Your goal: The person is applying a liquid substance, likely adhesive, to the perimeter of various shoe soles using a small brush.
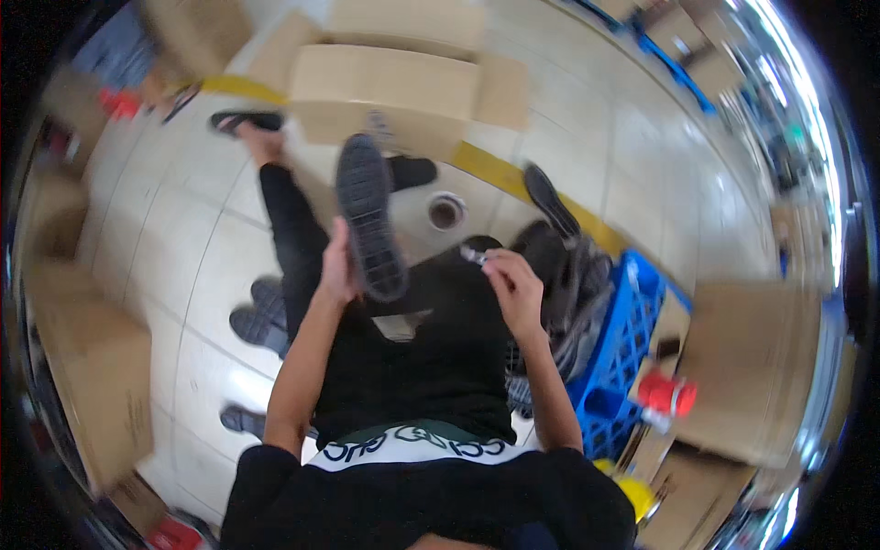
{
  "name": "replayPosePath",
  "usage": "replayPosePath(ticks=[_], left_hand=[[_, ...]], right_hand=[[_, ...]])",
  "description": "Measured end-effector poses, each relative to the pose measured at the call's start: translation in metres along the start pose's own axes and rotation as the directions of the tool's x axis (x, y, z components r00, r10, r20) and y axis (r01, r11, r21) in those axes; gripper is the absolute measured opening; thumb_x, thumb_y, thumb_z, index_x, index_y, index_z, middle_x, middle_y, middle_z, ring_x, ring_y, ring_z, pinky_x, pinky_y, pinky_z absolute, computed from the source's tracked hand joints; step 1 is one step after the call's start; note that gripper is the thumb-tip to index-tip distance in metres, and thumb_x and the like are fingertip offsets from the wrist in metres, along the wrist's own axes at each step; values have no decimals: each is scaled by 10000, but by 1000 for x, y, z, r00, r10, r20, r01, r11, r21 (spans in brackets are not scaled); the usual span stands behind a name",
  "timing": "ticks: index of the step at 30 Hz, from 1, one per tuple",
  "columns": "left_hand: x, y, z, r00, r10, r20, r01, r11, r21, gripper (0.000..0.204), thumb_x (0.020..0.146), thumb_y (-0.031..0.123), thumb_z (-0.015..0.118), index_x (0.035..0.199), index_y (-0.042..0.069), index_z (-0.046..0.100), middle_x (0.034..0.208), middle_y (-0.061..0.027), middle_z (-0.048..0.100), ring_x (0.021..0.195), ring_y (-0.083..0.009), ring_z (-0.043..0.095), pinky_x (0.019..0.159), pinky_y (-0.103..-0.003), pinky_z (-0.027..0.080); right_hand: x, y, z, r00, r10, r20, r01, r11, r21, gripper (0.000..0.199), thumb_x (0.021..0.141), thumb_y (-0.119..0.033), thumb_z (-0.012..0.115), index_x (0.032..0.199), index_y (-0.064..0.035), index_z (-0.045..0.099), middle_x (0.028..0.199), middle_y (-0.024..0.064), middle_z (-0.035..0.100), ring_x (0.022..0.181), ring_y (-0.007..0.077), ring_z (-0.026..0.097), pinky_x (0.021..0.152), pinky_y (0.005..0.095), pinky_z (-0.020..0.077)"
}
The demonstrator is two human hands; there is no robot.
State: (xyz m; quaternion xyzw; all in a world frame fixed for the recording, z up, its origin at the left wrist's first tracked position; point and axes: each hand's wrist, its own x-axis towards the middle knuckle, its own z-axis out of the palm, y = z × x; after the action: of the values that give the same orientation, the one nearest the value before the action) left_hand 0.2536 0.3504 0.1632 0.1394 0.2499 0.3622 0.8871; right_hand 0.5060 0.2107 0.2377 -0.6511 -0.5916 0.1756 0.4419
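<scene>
- Shoe [369, 220], dark with a ridged grey sole turned up to the camera, is raised above the person's lap.
- Left hand [339, 266] is clamped on its edge near one end, thumb along the side.
- Right hand [516, 293] is apart from the shoe, its fingertips pinched together on a small shiny thing [474, 255], too blurred to name.
- Round container [446, 212], pale-rimmed with a brown middle, sits on the floor [600, 137] between and beyond the hands; blur hides whether the brown is its contents.
- Cardboard box [385, 82] lies beyond the shoe with flaps spread; what it holds cannot be told.
- Blue crate [632, 289], lattice-sided, stands at the right beside a heap of dark shoes [577, 293]; its contents are unclear.
- Large carton [752, 357] is further right, near a red thing [666, 393].
</scene>
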Motion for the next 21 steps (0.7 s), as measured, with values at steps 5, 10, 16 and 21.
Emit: replayPosePath(ticks=[5, 10, 16, 21], left_hand=[[-12, -2, 25, 988, -131, 78, 110, 967, 229, 759, 931, 660, 236, 1277, 34, 490, 1119, -175, 604, 1004, -344, 612, 863, -519, 517], [13, -49, 101, 874, -396, 281, 298, 895, 332, 817, 916, 683, 210, 1324, 12, 436, 1151, -182, 585, 1032, -343, 608, 871, -524, 521], [75, -186, 199, 736, -616, 280, 435, 748, 501, 809, 899, 693, 264, 1279, 13, 481, 1152, -177, 609, 955, -268, 656, 852, -411, 542], [64, -286, 198, 694, -693, 194, 510, 663, 548, 736, 905, 665, 377, 1296, 52, 486, 1192, -94, 596, 1079, -219, 585, 924, -397, 478]], right_hand=[[-81, 76, -59, 705, 585, -401, -391, 792, 468, 165, 924, -181, 628, 960, -21, 647, 648, -2, 552, 573, 48, 459, 515, 203, 336], [-189, 96, -128, 384, 724, -573, -338, 688, 642, 151, 928, -196, 619, 886, -52, 643, 661, -16, 547, 538, 52, 436, 486, 198, 325], [-279, 90, -127, 51, 828, -558, -110, 560, 821, 172, 927, -245, 625, 930, -73, 622, 875, 18, 644, 584, 60, 477, 498, 201, 380], [-312, 94, -108, -20, 854, -521, -9, 521, 854, 170, 928, -258, 624, 890, -97, 583, 910, 49, 655, 573, 67, 484, 481, 208, 368]])
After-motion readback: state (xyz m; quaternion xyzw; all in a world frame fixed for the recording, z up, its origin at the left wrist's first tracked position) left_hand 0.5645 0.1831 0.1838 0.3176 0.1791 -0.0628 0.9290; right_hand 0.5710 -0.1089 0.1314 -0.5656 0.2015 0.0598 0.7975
